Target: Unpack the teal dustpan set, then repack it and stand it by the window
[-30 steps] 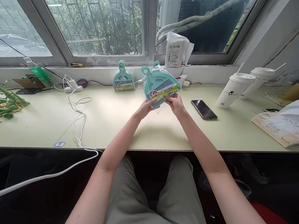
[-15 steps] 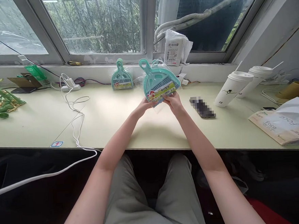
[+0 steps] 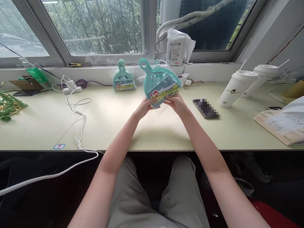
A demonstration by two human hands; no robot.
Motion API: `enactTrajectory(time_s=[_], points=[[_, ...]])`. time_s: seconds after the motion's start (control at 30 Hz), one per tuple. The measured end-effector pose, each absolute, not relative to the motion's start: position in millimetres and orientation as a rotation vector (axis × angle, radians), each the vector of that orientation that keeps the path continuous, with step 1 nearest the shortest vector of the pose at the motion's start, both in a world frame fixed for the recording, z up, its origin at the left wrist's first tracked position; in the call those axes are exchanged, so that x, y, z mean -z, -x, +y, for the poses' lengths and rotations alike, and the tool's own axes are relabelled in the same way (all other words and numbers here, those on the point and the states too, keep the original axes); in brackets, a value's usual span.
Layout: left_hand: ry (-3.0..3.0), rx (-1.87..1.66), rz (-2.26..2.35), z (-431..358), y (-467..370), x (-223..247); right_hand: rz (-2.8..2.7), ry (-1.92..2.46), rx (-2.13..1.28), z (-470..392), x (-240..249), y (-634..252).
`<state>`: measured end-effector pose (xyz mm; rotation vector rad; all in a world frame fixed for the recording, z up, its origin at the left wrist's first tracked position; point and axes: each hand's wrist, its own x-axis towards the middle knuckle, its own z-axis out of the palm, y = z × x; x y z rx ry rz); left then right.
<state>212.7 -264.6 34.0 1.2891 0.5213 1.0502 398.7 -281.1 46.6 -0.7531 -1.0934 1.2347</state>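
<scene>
A teal plastic dustpan set [image 3: 160,84], sealed in a crinkly clear bag, is held tilted above the pale desk [image 3: 121,119]. The left hand [image 3: 144,108] and right hand [image 3: 176,102] each pinch its lower edge. A matching set [image 3: 123,78] leans against the sill behind.

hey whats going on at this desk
A seated person holds a teal dustpan set in clear wrap above the desk, left hand and right hand both gripping its lower edge. A second wrapped set leans against the sill; a phone and two lidded cups sit to the right.
</scene>
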Motion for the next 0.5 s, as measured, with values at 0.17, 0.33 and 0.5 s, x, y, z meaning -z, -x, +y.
enactTrajectory(time_s=[0.17, 0.33, 0.5], points=[[-1.297, -1.034, 0.547, -264.8, -213.2, -34.2, -1.027, 0.819, -1.180, -277.9, -43.4, -395.6], [-1.304, -1.047, 0.536, -267.3, -213.1, -35.1, -1.001, 0.827, -1.155, -276.8, -39.8, -390.2], [-1.285, -1.065, 0.573, -269.3, -216.5, -33.8, -1.038, 0.859, -1.157, -276.3, -41.2, -395.5]])
